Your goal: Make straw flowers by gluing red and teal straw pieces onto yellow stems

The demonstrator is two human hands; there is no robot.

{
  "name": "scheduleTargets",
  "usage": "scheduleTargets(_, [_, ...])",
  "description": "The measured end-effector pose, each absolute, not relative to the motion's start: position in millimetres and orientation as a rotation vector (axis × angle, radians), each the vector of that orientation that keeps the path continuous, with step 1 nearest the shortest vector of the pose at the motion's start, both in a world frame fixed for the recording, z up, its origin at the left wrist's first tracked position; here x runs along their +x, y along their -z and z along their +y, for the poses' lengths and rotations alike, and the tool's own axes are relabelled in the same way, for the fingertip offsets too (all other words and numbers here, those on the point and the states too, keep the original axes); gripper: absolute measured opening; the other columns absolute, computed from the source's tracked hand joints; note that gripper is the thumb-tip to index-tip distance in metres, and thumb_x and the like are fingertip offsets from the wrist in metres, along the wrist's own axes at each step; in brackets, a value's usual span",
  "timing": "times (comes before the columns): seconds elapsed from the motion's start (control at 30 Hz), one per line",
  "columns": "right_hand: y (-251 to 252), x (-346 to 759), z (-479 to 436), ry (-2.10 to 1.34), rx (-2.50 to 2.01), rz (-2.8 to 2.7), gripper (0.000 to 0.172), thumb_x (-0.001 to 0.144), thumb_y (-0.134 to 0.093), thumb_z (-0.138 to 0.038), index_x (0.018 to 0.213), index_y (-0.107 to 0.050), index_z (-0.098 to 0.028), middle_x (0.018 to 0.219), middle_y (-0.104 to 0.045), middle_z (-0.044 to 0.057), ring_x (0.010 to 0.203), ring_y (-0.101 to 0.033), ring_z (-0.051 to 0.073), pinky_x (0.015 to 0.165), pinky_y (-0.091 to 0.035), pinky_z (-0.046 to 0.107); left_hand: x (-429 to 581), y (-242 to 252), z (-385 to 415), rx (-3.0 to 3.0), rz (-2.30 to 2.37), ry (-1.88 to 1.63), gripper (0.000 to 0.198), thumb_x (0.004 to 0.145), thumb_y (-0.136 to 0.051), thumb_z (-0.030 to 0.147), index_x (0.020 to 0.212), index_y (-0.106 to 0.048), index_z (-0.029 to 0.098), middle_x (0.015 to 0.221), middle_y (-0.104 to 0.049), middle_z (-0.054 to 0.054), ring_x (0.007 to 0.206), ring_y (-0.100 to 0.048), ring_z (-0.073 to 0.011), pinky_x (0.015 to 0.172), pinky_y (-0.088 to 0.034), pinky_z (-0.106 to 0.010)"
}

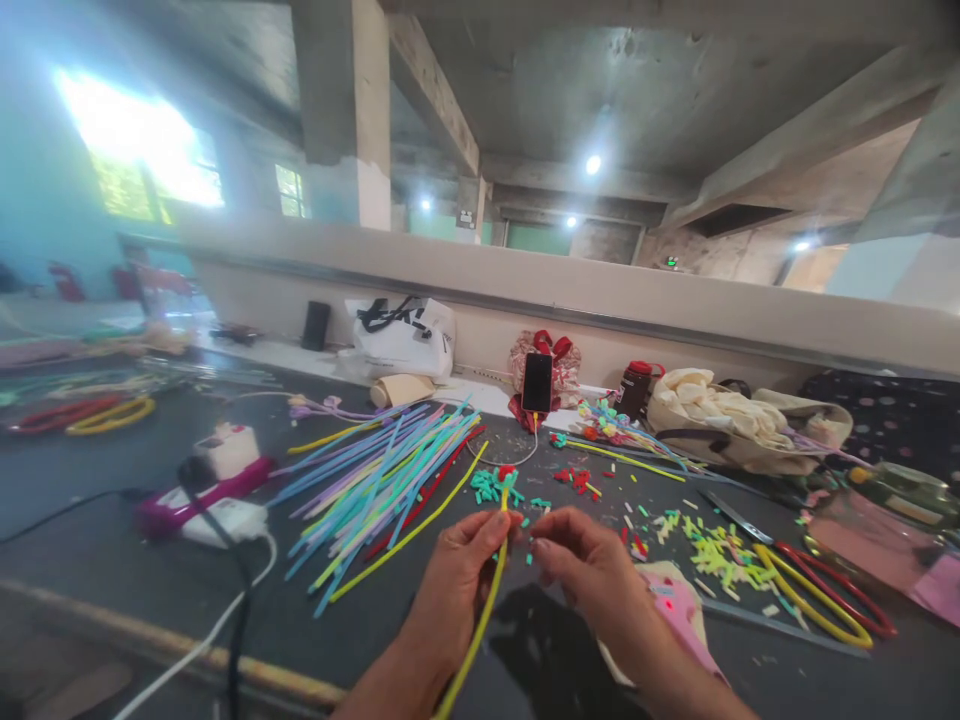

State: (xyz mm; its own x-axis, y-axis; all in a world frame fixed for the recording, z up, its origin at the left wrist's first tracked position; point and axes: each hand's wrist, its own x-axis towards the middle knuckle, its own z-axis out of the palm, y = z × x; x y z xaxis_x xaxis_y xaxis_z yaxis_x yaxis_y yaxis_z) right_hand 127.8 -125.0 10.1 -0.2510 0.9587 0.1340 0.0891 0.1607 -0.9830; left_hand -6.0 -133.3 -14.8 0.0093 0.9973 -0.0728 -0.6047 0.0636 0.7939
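The dark, matt tabletop (330, 640) formed the work surface. At its rear stood a crumpled white plastic bag (409, 340) and, to the right, a soft, folded cream cloth bag (697, 400). A loose bundle of slender, straight pastel stems (397, 490) lay left of centre, near a purple power strip (169, 508) crossed by a black cable (238, 570). The right hand (592, 560) was beside the work, fingertips close together; whether they held a piece could not be told. Its forearm partly covered a pink device (681, 615), near metal-bladed scissors (739, 522). The left hand (465, 560) pinched a yellow stem (491, 590) upright at front centre, its tip behind short green cut pieces (486, 485).
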Motion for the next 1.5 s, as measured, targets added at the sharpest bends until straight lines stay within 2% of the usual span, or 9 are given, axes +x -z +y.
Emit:
scheduleTargets(0.2, [-20.6, 93.2, -119.1, -1.358, -0.924, -1.588, 0.008, 0.064, -0.058, -0.021, 0.068, -0.060, -0.014, 0.054, -0.053, -0.005, 0.044, -0.047, 0.006, 0.042, -0.037, 0.017, -8.0, 16.1, -129.6, 0.630, 0.567, -1.557, 0.013, 0.067, -0.064, 0.025, 0.076, -0.068, 0.016, 0.067, -0.065, -0.001, 0.058, -0.057, -0.0116, 0.054, -0.042, -0.021])
scheduleTargets(0.33, [-19.1, 89.3, -115.5, -1.370, -0.941, -1.585, 0.011, 0.065, -0.059, -0.024, 0.070, -0.059, -0.015, 0.055, -0.055, -0.005, 0.041, -0.044, 0.005, 0.039, -0.034, 0.015, -7.6, 15.9, -129.9, 0.580, 0.541, -1.531, 0.013, 0.067, -0.064, 0.024, 0.076, -0.067, 0.015, 0.056, -0.061, 0.001, 0.047, -0.054, -0.0107, 0.043, -0.039, -0.020])
scheduleTargets(0.5, [-12.7, 94.1, -118.3, -1.433, -0.983, -1.641, 0.020, 0.067, -0.057, -0.030, 0.058, -0.050, -0.015, 0.046, -0.046, -0.007, 0.035, -0.042, 0.004, 0.035, -0.030, 0.015, -7.3, 13.6, -132.4, 0.624, 0.530, -1.460, 0.016, 0.068, -0.063, 0.026, 0.078, -0.066, 0.013, 0.051, -0.057, 0.002, 0.041, -0.052, -0.0100, 0.039, -0.036, -0.020])
scheduleTargets(0.7, [-7.3, 105.8, -122.9, -1.414, -1.030, -1.696, 0.015, 0.066, -0.054, -0.024, 0.056, -0.047, -0.016, 0.048, -0.044, -0.007, 0.038, -0.042, 0.005, 0.039, -0.034, 0.017, -11.6, 11.0, -136.3, 0.670, 0.574, -1.392, 0.017, 0.070, -0.061, 0.027, 0.076, -0.067, 0.012, 0.052, -0.059, 0.000, 0.045, -0.053, -0.0114, 0.043, -0.039, -0.021])
scheduleTargets(0.97, [-4.5, 114.1, -127.9, -1.520, -1.008, -1.669, 0.012, 0.066, -0.052, -0.022, 0.057, -0.048, -0.016, 0.045, -0.039, -0.009, 0.035, -0.036, 0.004, 0.037, -0.031, 0.016, -10.6, 14.7, -136.7, 0.663, 0.594, -1.333, 0.010, 0.063, -0.067, 0.020, 0.066, -0.064, 0.012, 0.055, -0.060, 0.000, 0.048, -0.052, -0.0091, 0.050, -0.038, -0.020])
scheduleTargets(1.07, [-6.5, 120.0, -128.1, -1.414, -1.069, -1.620, 0.010, 0.066, -0.055, -0.022, 0.059, -0.053, -0.015, 0.048, -0.047, -0.007, 0.038, -0.041, 0.005, 0.039, -0.033, 0.017, -11.1, 15.9, -135.7, 0.655, 0.619, -1.352, 0.009, 0.061, -0.068, 0.020, 0.063, -0.063, 0.013, 0.056, -0.060, 0.000, 0.050, -0.052, -0.0090, 0.051, -0.038, -0.020])
scheduleTargets(1.17, [-14.1, 125.6, -129.6, -1.222, -1.113, -1.495, 0.010, 0.066, -0.060, -0.023, 0.073, -0.061, -0.016, 0.052, -0.054, -0.005, 0.042, -0.043, 0.006, 0.039, -0.032, 0.016, -12.5, 16.6, -135.4, 0.679, 0.682, -1.370, 0.010, 0.060, -0.070, 0.019, 0.061, -0.062, 0.014, 0.059, -0.062, 0.000, 0.055, -0.053, -0.0087, 0.055, -0.039, -0.019])
scheduleTargets(1.33, [-20.2, 122.8, -132.8, -1.099, -1.029, -1.398, 0.014, 0.068, -0.062, -0.026, 0.077, -0.062, -0.016, 0.049, -0.054, -0.005, 0.039, -0.039, 0.005, 0.037, -0.027, 0.016, -13.6, 16.4, -136.2, 0.676, 0.741, -1.329, 0.011, 0.058, -0.071, 0.020, 0.064, -0.063, 0.015, 0.059, -0.063, 0.002, 0.054, -0.052, -0.0074, 0.053, -0.036, -0.018])
scheduleTargets(1.5, [-12.9, 116.2, -134.8, -1.112, -0.953, -1.358, 0.012, 0.072, -0.060, -0.027, 0.078, -0.062, -0.017, 0.051, -0.054, -0.005, 0.044, -0.043, 0.005, 0.040, -0.030, 0.016, -12.0, 14.3, -137.0, 0.692, 0.735, -1.299, 0.015, 0.053, -0.074, 0.021, 0.060, -0.061, 0.015, 0.055, -0.060, 0.003, 0.050, -0.050, -0.0073, 0.050, -0.034, -0.019])
